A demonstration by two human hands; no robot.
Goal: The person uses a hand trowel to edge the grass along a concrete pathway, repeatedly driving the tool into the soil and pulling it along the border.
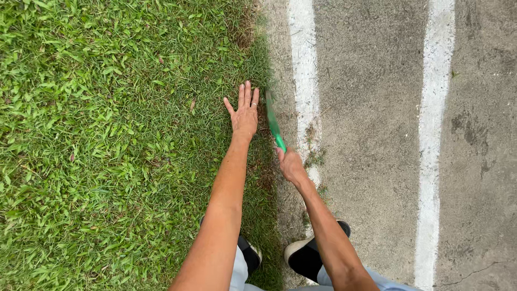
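The left hand (245,116) lies flat with fingers spread open on the grass (107,145), while the right hand (291,166) fingers clasp a green tool (273,123) along the pavement (366,134) edge.

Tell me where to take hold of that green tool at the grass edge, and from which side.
Grip the green tool at its near, lower end, where the right hand already closes round it. Come from the pavement side: the blurred far end points away along the grass edge, and the left hand, laid flat and open, takes up the grass side.
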